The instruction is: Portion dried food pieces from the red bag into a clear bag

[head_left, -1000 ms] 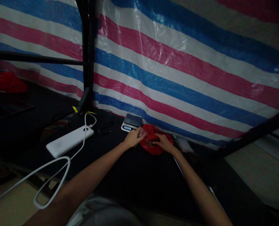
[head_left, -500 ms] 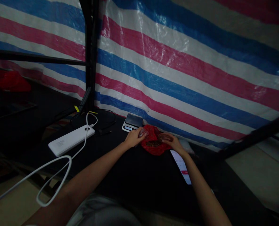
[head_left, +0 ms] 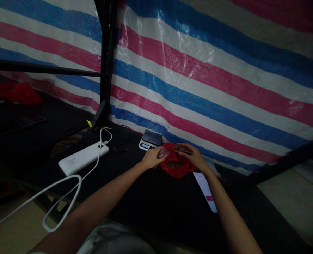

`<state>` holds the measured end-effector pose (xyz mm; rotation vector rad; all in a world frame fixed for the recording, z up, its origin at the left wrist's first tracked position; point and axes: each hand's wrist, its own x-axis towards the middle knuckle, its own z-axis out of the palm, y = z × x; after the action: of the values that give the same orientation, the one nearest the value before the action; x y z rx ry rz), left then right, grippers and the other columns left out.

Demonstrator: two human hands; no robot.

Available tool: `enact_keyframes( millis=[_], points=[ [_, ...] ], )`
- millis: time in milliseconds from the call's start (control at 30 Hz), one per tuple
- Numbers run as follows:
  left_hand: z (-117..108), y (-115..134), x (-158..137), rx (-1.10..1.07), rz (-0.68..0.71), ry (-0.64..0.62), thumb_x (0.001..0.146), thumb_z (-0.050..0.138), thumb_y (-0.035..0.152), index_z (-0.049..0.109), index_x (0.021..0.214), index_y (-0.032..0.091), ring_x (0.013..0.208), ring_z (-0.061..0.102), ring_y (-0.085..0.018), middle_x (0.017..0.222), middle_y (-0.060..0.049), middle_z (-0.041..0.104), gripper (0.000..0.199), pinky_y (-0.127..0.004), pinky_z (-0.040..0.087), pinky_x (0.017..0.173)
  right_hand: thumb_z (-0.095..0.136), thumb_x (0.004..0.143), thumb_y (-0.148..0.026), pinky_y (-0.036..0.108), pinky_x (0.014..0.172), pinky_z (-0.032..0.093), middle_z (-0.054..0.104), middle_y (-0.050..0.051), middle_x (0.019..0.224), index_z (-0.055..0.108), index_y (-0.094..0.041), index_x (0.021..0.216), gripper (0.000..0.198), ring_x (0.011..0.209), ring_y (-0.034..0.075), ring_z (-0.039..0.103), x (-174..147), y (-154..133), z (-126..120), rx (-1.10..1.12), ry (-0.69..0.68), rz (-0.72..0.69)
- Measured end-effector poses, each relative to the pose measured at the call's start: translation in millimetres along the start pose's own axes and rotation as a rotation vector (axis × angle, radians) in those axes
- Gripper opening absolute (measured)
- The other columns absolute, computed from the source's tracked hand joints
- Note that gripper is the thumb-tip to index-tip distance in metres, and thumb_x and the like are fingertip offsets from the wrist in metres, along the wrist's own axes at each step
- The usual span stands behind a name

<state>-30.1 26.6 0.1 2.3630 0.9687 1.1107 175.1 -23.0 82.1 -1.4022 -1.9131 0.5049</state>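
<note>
A red plastic bag lies open on the black table, with small brown pieces inside it. At its left edge my left hand is closed around a small clear plastic container; whether it is a cup or a lid is hard to tell. Over the bag's right side, my right hand grips another clear plastic piece with some darker bits showing in it. Dim light blurs the fingertips of both hands.
Behind the left hand sits a small digital scale. A lit phone lies by my right forearm. To the left are a white power bank and its looped white cable. A striped plastic sheet hangs behind.
My right hand has lifted slightly off the brown pieces, and its clear piece has tilted up. The left hand stays beside the bag. The whole view has shifted a little.
</note>
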Motion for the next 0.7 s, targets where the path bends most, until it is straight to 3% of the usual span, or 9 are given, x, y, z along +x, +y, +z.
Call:
enact_keyframes(
  millis=[267,467,700],
  points=[
    [-1,-1,-1,-0.011,0.033,-0.001,0.08,0.042,0.047,0.049,0.109,0.018,0.074,0.06,-0.018,0.084,-0.005,0.064,0.042,-0.025,0.042,0.064,0.054,0.077,-0.022,0.037,0.09,0.038,0.054,0.005,0.108,0.051,-0.024,0.112,0.035,0.101,0.019,0.05,10,-36,14,-0.371,-0.106,-0.258],
    [-1,1,-1,-0.009,0.017,-0.013,0.079,0.043,0.047,0.048,0.11,0.018,0.076,0.06,-0.019,0.085,-0.006,0.064,0.043,-0.026,0.043,0.067,0.05,0.078,-0.016,0.039,0.087,0.039,0.052,0.006,0.107,0.048,-0.024,0.115,0.037,0.099,0.021,0.048,9,-47,20,-0.678,-0.128,-0.351],
    [0,0,0,-0.019,0.014,-0.019,0.079,0.043,0.047,0.048,0.111,0.018,0.077,0.06,-0.02,0.086,-0.006,0.063,0.043,-0.027,0.043,0.068,0.044,0.08,-0.014,0.038,0.084,0.039,0.052,0.008,0.109,0.048,-0.023,0.115,0.037,0.099,0.022,0.048,9,-48,20,-0.777,-0.127,-0.402]
  ],
)
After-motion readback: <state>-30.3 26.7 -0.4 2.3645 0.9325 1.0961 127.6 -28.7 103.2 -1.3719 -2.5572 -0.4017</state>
